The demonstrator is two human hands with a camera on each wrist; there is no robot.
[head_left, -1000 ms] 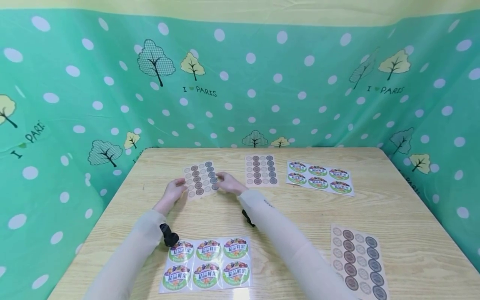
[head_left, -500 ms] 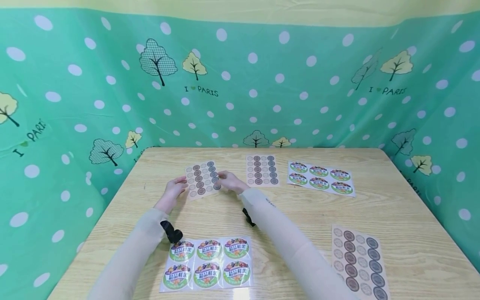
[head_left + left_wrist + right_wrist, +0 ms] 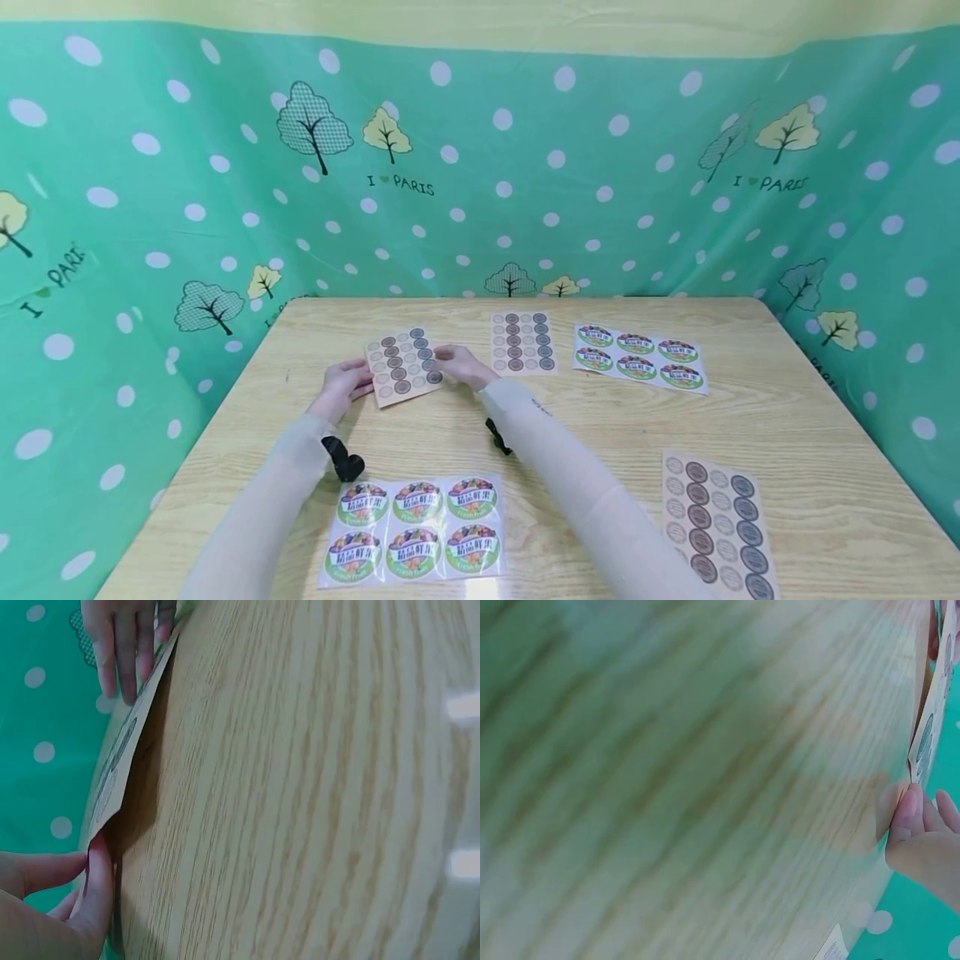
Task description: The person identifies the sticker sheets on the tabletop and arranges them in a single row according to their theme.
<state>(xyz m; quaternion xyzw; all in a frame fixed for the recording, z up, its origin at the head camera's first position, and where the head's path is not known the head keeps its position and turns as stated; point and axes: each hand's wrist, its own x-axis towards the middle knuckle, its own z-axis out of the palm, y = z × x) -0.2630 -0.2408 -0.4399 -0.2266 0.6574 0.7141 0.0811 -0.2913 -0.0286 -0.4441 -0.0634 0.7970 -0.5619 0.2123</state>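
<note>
My left hand (image 3: 347,385) pinches the near left part of a pale sheet of round brown and grey stickers (image 3: 397,367). In the left wrist view, its thumb and forefinger grip a corner of the sheet (image 3: 112,791), whose near edge is raised and casts a shadow on the wood. My right hand (image 3: 459,365) holds the sheet's right edge. In the right wrist view, the thumb and fingertips of the right hand (image 3: 922,825) meet at a corner of the sheet (image 3: 930,735).
On the wooden table (image 3: 585,442) lie another round-sticker sheet (image 3: 523,343) beside my right hand, a fruit-label sheet (image 3: 640,358) at back right, a second fruit-label sheet (image 3: 412,529) in front, and a round-sticker sheet (image 3: 720,525) at front right. A green dotted curtain (image 3: 480,200) surrounds the table.
The sticker sheet between my hands has shifted slightly toward me, its near edge tilting up from the table. My left fingers have closed in on its left side; my right hand stays about where it was.
</note>
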